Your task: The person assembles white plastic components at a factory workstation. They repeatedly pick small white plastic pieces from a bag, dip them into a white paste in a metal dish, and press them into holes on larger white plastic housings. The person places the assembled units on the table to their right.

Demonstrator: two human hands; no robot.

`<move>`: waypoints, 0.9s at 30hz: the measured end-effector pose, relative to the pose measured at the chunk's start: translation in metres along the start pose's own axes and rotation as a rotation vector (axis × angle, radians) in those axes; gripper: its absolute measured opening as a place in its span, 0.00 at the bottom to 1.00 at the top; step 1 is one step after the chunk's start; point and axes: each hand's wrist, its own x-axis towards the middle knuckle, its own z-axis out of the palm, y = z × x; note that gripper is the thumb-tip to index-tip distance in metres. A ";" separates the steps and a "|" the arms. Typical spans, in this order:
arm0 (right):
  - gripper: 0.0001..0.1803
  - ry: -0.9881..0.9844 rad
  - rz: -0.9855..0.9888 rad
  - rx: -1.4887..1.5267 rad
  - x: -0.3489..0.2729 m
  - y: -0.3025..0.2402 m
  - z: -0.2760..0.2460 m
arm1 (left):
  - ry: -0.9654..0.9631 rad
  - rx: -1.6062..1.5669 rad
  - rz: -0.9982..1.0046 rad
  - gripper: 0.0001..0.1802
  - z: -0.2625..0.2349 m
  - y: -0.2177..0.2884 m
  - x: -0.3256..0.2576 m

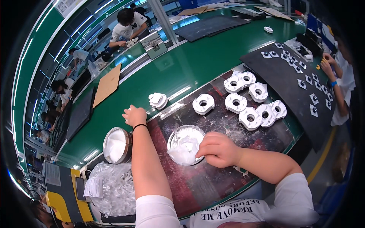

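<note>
My left hand [136, 115] reaches out over the green belt, its fingers curled; a bit of white shows at the fingertips, too small to name. Just right of it a white plastic part [158, 100] sits on the belt. My right hand [219, 149] is pinched closed at the right rim of a clear round dish [170, 141]. White soft material [185, 151] lies in the dish and over its near left edge, touching the right fingertips. Whatever those fingers grip is hidden. Beyond the dish stands a white ring-shaped housing [203, 103].
Several more white housings [235, 103] cluster on the stained board [205, 178]. A round tub [115, 145] and a clear bag of small parts [114, 186] are at the left. On a black mat [281, 83] lie several small white-and-black pieces. Another person's hands [327, 66] work at the right.
</note>
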 end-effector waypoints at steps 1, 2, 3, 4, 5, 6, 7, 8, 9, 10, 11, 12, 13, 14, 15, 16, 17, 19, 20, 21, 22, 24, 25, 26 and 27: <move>0.12 0.004 0.000 -0.002 0.000 0.000 -0.001 | -0.078 0.079 -0.001 0.25 0.000 -0.002 0.000; 0.12 0.007 -0.002 -0.007 0.000 0.001 0.000 | -0.077 0.111 0.022 0.24 -0.002 -0.004 0.000; 0.12 0.011 -0.005 -0.013 0.000 0.002 0.000 | -0.076 0.142 0.045 0.22 -0.006 -0.005 -0.002; 0.12 0.015 -0.007 -0.019 0.000 0.003 0.000 | -0.075 0.174 0.067 0.20 -0.009 -0.005 -0.001; 0.12 0.015 -0.009 -0.009 0.000 0.005 0.003 | -0.046 0.180 0.088 0.19 -0.010 -0.013 0.003; 0.11 0.019 -0.006 -0.011 -0.001 0.007 0.003 | -0.011 0.150 0.117 0.19 -0.022 -0.006 -0.003; 0.11 0.022 -0.005 -0.011 -0.001 0.008 0.002 | 0.024 0.122 0.144 0.20 -0.036 -0.001 -0.008; 0.11 0.030 0.002 -0.009 0.000 0.008 0.003 | 0.059 0.099 0.165 0.20 -0.051 0.002 -0.013; 0.11 0.037 0.012 -0.006 0.000 0.007 0.003 | 0.177 0.002 0.241 0.21 -0.058 0.004 -0.013; 0.11 0.042 0.019 0.000 0.000 0.005 0.005 | 0.297 -0.093 0.313 0.22 -0.066 0.004 -0.013; 0.11 0.056 0.017 -0.005 0.000 0.006 0.005 | 0.347 -0.201 0.424 0.24 -0.077 0.008 -0.015; 0.11 0.065 0.013 0.001 0.001 0.005 0.008 | 0.395 -0.307 0.535 0.26 -0.091 0.009 -0.022; 0.11 0.074 0.017 -0.004 0.000 0.005 0.008 | 0.310 -0.465 0.632 0.27 -0.112 0.011 -0.039; 0.11 0.085 0.024 -0.023 -0.002 0.005 0.004 | 0.219 -0.637 0.735 0.27 -0.134 0.020 -0.059; 0.11 0.098 0.032 -0.039 -0.004 0.005 0.000 | 0.120 -0.774 0.795 0.28 -0.152 0.023 -0.089; 0.11 0.124 0.021 -0.047 -0.004 0.003 -0.004 | 0.020 -0.906 0.849 0.28 -0.165 0.014 -0.122; 0.11 0.152 0.010 -0.056 -0.004 0.001 -0.006 | -0.051 -0.985 0.892 0.28 -0.168 -0.001 -0.147; 0.11 0.209 -0.009 -0.102 -0.004 -0.002 -0.019 | -0.166 -1.094 1.007 0.30 -0.164 -0.028 -0.194; 0.11 0.241 -0.011 -0.104 -0.005 -0.004 -0.024 | -0.209 -1.118 1.075 0.32 -0.159 -0.042 -0.216; 0.11 0.271 -0.025 -0.087 -0.001 -0.006 -0.024 | -0.302 -1.140 1.013 0.33 -0.153 -0.061 -0.240; 0.11 0.299 -0.035 -0.078 0.001 -0.009 -0.023 | -0.400 -1.164 0.952 0.34 -0.143 -0.078 -0.259; 0.11 0.363 -0.013 -0.036 0.003 -0.019 -0.025 | -0.423 -1.131 0.916 0.34 -0.115 -0.107 -0.278; 0.11 0.375 -0.015 -0.054 0.000 -0.027 -0.029 | -0.439 -1.150 0.877 0.34 -0.104 -0.112 -0.284; 0.11 0.387 -0.014 -0.071 -0.003 -0.035 -0.035 | -0.461 -1.167 0.836 0.34 -0.094 -0.115 -0.289; 0.11 0.380 -0.047 -0.143 -0.009 -0.044 -0.046 | -0.483 -1.173 0.792 0.33 -0.089 -0.117 -0.293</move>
